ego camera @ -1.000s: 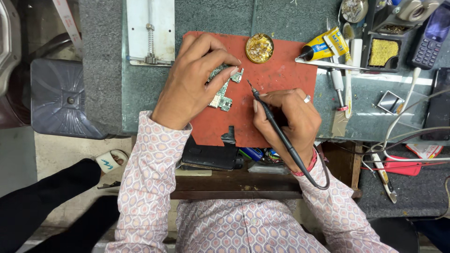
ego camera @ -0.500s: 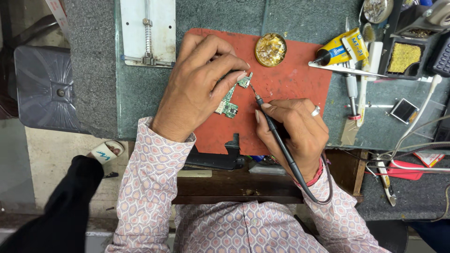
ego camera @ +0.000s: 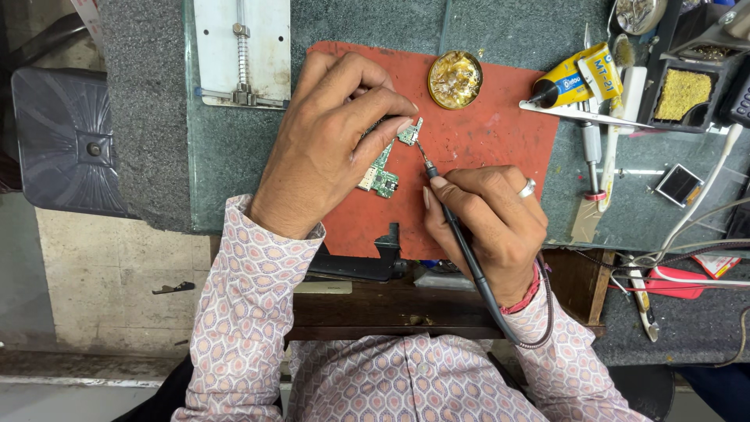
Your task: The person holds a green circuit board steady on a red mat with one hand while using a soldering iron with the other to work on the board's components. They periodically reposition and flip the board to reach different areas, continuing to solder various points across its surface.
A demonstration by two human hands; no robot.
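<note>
I see the left hand pinching a small green circuit board flat on the red mat, fingers closed on its edges. The right hand grips a soldering iron like a pen, the tip touching the board's upper end. I judge a joint is being soldered; next needs a steady tip. Above lies a round brass tin, and beside it a yellow tube with blue label.
</note>
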